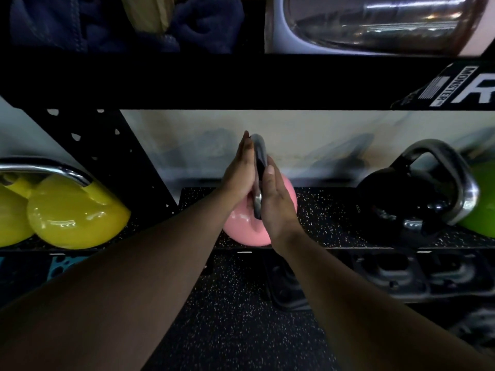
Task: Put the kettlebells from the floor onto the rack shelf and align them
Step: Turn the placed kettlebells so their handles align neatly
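A pink kettlebell (242,231) with a steel handle stands on the speckled rack shelf (329,226) in the middle of the view. My left hand (239,172) lies flat against the left side of its handle and my right hand (276,199) flat against the right side, so the handle is pressed between both palms with the fingers stretched out. The hands hide most of the handle and the top of the bell. A black kettlebell (401,199) stands to the right on the same shelf, and two yellow kettlebells (72,215) to the left.
A green kettlebell (482,207) shows at the right edge. A black rack beam (241,81) crosses overhead, with a large kettlebell (375,22) and dark cloth on the shelf above. Dark weights (388,274) sit on the lower level; a perforated black upright (112,151) stands left.
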